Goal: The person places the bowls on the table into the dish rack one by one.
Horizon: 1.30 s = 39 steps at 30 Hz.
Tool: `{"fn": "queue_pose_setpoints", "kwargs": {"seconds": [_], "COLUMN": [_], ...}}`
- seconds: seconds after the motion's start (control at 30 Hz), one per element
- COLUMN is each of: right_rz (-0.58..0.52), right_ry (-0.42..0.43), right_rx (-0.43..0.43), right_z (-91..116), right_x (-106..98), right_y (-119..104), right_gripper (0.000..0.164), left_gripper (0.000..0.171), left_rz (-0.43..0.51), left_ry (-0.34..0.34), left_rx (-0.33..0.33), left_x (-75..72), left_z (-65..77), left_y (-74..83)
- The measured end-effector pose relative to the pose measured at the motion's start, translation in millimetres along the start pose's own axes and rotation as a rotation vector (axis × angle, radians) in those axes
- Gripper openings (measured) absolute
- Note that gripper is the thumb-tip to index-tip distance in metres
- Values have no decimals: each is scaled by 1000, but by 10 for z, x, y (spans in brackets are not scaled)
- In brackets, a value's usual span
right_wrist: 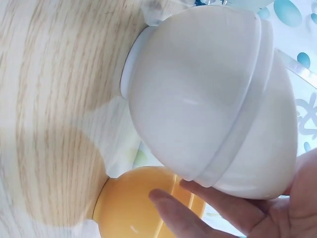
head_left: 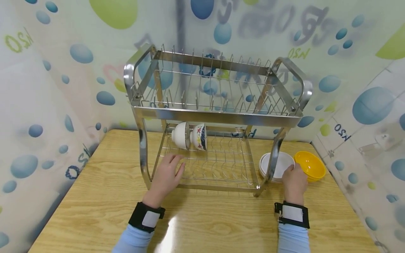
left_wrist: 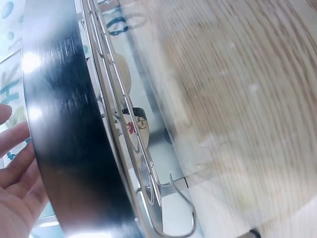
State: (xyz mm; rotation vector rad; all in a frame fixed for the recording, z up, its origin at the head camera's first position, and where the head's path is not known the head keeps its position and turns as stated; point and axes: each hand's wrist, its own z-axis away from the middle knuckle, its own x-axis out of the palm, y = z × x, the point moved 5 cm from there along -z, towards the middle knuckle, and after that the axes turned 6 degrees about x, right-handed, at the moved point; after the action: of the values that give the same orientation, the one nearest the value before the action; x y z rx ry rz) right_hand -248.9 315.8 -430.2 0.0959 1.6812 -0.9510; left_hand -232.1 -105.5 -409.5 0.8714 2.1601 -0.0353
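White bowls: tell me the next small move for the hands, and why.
Probably lift the top white bowl off the one beneath with the right hand: that hand appears to pinch its rim, and the lower rack tier has bare wire slots beside the floral bowl.

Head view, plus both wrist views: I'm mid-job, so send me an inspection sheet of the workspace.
Surface: wood-grain table, with a bright reflection near the left forearm.
Job's things: rack standing upright; plain bowl and flowered bowl on their sides in its lower tier; stacked white bowls and yellow bowls to its right.
Clutter: nothing seen.
Left hand: at the rack's lower front, holding nothing; contact unclear.
Right hand: fingers on the white bowls' rim, apparently pinching it.
Cables: nothing seen.
Surroundings: walls patterned with blue and green spots.
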Motion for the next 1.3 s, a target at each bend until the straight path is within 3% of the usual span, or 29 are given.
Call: {"fn": "queue_pose_setpoints", "kwargs": {"seconds": [0.2, 0.77, 1.03, 1.3], "right_rz": [-11, 6, -66, -113], "right_ry": [10, 88, 207, 211], "right_rx": [26, 46, 2, -2], "right_z": [14, 29, 106, 209], "right_x": [-11, -46, -245, -485], "right_y": [-24, -55, -80, -77], "right_gripper": [45, 49, 44, 45], "left_gripper": [21, 20, 19, 19], "left_rz": [-2, -11, 11, 12], "left_ry": [12, -32, -38, -32], "left_rx": [-7, -69, -94, -84], "left_x": [9, 88, 64, 72], "left_z": [-39, -124, -125, -127], "left_y": [40, 76, 89, 74]}}
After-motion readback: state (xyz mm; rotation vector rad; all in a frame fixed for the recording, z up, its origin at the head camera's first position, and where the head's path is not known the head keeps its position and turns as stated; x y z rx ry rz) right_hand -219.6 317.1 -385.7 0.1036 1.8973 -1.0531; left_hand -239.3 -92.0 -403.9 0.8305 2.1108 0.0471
